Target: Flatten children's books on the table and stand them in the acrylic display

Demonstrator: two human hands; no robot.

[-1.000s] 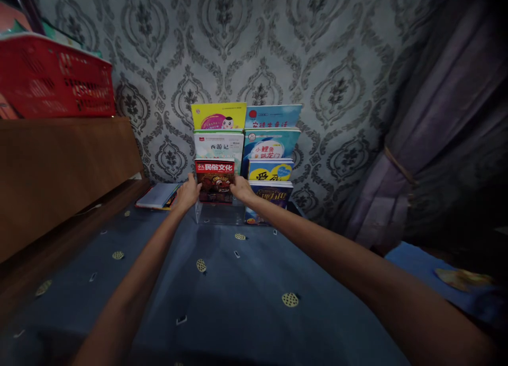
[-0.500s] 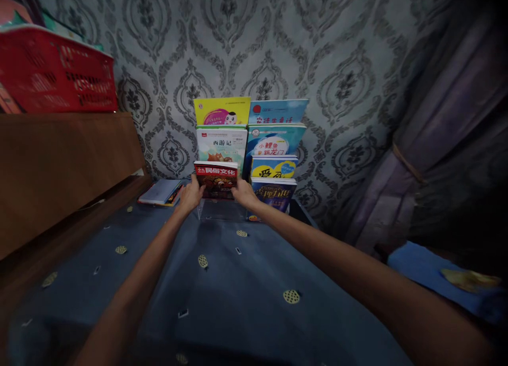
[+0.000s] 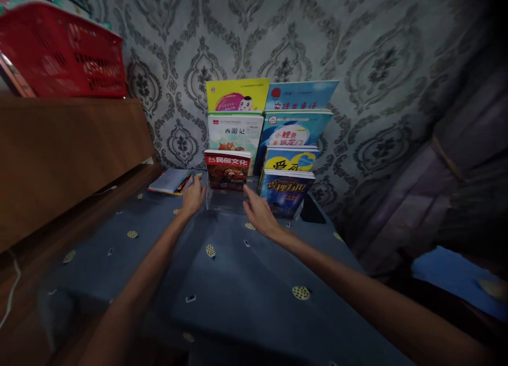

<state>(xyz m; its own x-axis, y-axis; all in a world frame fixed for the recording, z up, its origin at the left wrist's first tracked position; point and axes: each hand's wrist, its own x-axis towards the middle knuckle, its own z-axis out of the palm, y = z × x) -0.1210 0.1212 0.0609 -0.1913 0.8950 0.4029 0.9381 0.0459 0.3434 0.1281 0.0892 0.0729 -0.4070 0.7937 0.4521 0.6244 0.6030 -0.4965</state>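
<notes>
A dark red book (image 3: pixel 227 171) stands upright in a clear stepped rack (image 3: pixel 225 201), in front of a white book (image 3: pixel 235 130) and a yellow book (image 3: pixel 237 95). My left hand (image 3: pixel 193 195) is open just left of the red book, fingers apart from it. On its other side my right hand (image 3: pixel 259 211) is open, fingers stretched toward the rack, holding nothing. Close to that hand stands a dark blue book (image 3: pixel 286 192), with a yellow-and-blue book (image 3: pixel 291 158), a light blue book (image 3: pixel 297 128) and another blue book (image 3: pixel 304 95) stepped up behind it.
Several books lie in a small pile (image 3: pixel 170 181) at the left on the blue patterned cloth (image 3: pixel 234 276). A red basket (image 3: pixel 65 51) sits on a wooden headboard (image 3: pixel 71 159). Behind the rack rises a patterned wall (image 3: pixel 178 70); a curtain (image 3: pixel 448 165) hangs at the right.
Both hands have let go of the dark red book and drawn apart, leaving it standing in the rack. The view has moved closer and shifted slightly.
</notes>
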